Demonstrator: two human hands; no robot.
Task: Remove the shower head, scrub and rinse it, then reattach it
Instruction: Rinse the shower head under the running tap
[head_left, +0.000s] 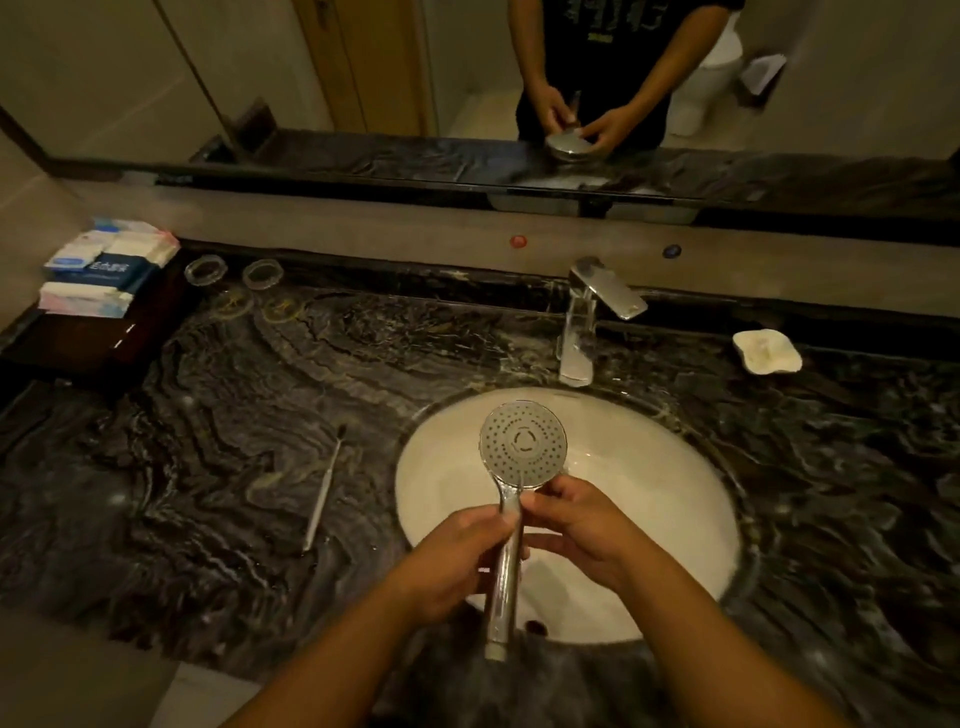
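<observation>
Holding the chrome, round-faced plastic shower head (522, 447) above the white oval sink (675, 519), the left hand (457, 558) wraps its handle and the right hand (576, 525) pinches the neck. Probably light, rigid, slippery when wet; the handle grips best.

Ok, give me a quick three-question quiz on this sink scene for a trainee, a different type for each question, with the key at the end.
1. True or false: the shower head is held above the sink with its nozzle face turned up toward the camera.
2. What lies on the counter left of the sink? A) toothbrush B) sponge C) spray bottle
3. How many hands hold the shower head?
Key: 1 true. 2 A. 3 two: the left hand grips its handle and the right hand pinches its neck.
</observation>
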